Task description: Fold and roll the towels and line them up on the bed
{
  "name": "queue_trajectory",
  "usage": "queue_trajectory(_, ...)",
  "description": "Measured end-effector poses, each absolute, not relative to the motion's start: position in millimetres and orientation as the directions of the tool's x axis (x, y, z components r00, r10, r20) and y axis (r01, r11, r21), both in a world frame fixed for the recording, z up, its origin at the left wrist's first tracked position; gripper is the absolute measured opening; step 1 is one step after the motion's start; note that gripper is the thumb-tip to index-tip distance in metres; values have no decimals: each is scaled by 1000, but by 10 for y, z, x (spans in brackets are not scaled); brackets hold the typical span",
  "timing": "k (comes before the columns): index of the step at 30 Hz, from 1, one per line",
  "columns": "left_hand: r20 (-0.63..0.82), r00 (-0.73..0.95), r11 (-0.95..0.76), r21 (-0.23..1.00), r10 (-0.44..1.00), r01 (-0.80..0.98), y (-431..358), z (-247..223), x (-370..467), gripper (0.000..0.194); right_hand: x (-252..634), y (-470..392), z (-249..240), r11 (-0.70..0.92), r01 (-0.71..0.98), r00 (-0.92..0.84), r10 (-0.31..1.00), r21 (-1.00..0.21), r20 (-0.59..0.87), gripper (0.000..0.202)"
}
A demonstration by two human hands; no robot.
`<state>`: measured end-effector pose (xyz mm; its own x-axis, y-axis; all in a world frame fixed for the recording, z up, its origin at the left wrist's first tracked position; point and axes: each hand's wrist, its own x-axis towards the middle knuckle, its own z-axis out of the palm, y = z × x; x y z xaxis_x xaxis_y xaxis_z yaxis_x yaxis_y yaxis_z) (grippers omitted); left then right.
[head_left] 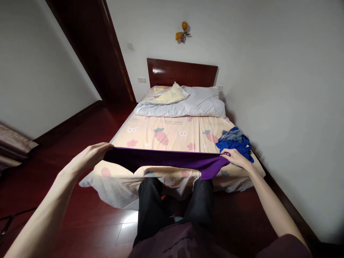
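— Where is the purple cloth (163,157) now, from where you stand?
— It is in the air, stretched between the left hand (100,150) and the right hand (235,157), in front of the person's knees, near the foot end of the bed (145,134). Its upper edge is almost straight, and its right part hangs lower. Whether it touches the bed, I cannot tell.
— And how are the fingers?
— The left fingers (108,146) are folded over the left end of the cloth, with little gap. The right fingers (225,154) pinch the upper edge near the other end, the tips pressed together.
— Which thing carries other things here?
— The bed. Its sheet has carrots and rabbit faces printed on it. At the head side it bears white bedding (204,100), and on this lies a pale yellow cloth (173,95), partly folded.
— What is just beyond the right hand?
— A blue heap of cloth (233,146), at the right edge of the bed, with a grey-blue piece (233,135) on its top. If something is wrapped inside the heap, I cannot tell.
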<state>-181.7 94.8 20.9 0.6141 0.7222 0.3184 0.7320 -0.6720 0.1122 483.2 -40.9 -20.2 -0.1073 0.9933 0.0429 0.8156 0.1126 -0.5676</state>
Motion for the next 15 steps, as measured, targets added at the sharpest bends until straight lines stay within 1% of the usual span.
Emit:
queue_trajectory(3,247,570,-613,156,783,775,941,110,-2024,35,4924,-528,-100,91,834,-66,996,-545,65,36)
queue_trajectory(6,273,494,-553,217,826,805,946,59,-2189,36,5019,-600,27,65,837,-28,997,-543,77,36)
queue_trajectory(8,261,495,-553,255,829,793,952,43,-2273,36,5069,-622,117,51,824,-29,998,-564,48,36)
queue_trajectory(11,199,519,-556,279,831,783,965,16,-2371,35,5115,-613,221,16,813,-38,999,-581,-26,36)
queue_trajectory(15,98,447,-453,337,889,826,1020,-35,-2437,38,5142,-512,262,13,838,-75,993,-546,-91,37)
